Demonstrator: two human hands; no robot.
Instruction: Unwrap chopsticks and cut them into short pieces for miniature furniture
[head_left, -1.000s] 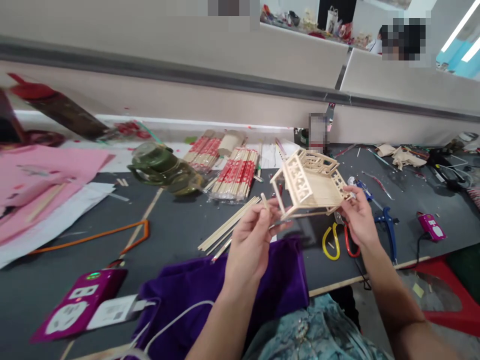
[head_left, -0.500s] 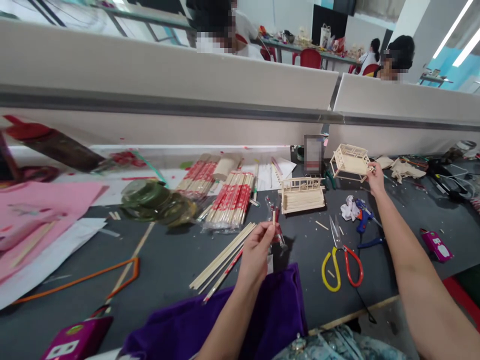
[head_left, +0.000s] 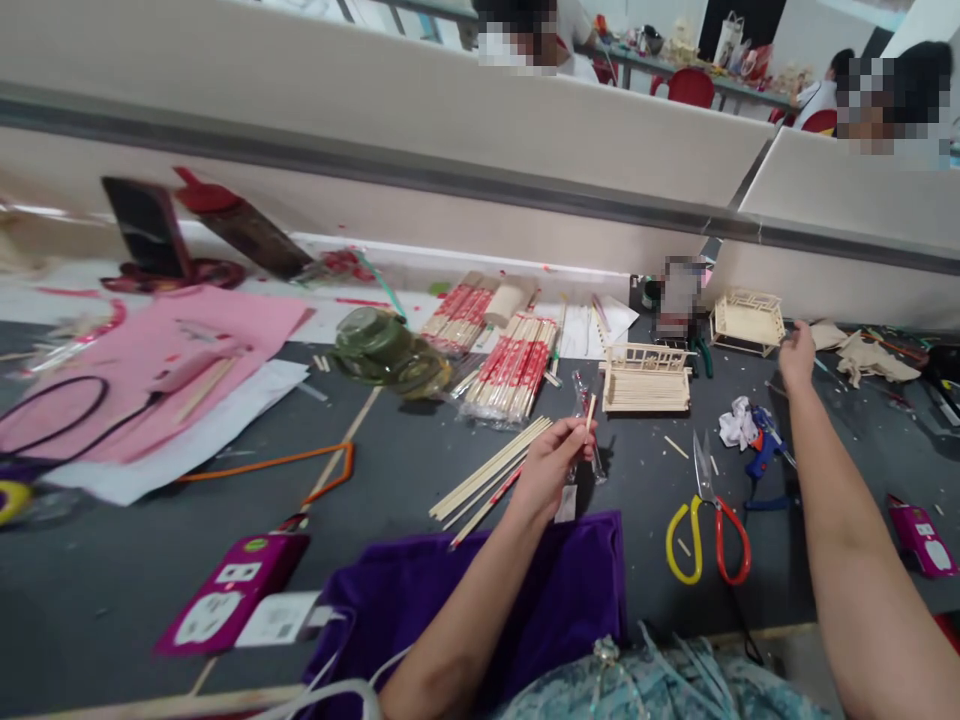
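Note:
Between its thumb and fingers, my left hand (head_left: 553, 462) pinches a short wooden stick (head_left: 591, 410) upright above the dark table. Loose chopsticks (head_left: 487, 475) lie beside that hand. My right hand (head_left: 796, 352) is at the right corner of a small wooden bed-like model (head_left: 748, 322); its fingers are partly hidden, and I cannot make out what is in them. A second wooden model with a railing (head_left: 646, 380) stands between the hands. Scissors with yellow and red handles (head_left: 707, 520) lie slightly open near the table's front.
Wrapped chopsticks (head_left: 514, 368), a green container (head_left: 371, 345), a bottle (head_left: 244, 225) and pink cloth (head_left: 172, 370) are to the left. A blue glue gun (head_left: 765, 445) and crumpled tissue (head_left: 739, 424) lie right. Purple cloth (head_left: 480, 610) is at the front. People sit beyond the partition (head_left: 450, 130).
The view has swung left, so things appear further right. The left hand still pinches the stick. The small object seen at the right fingertips no longer shows.

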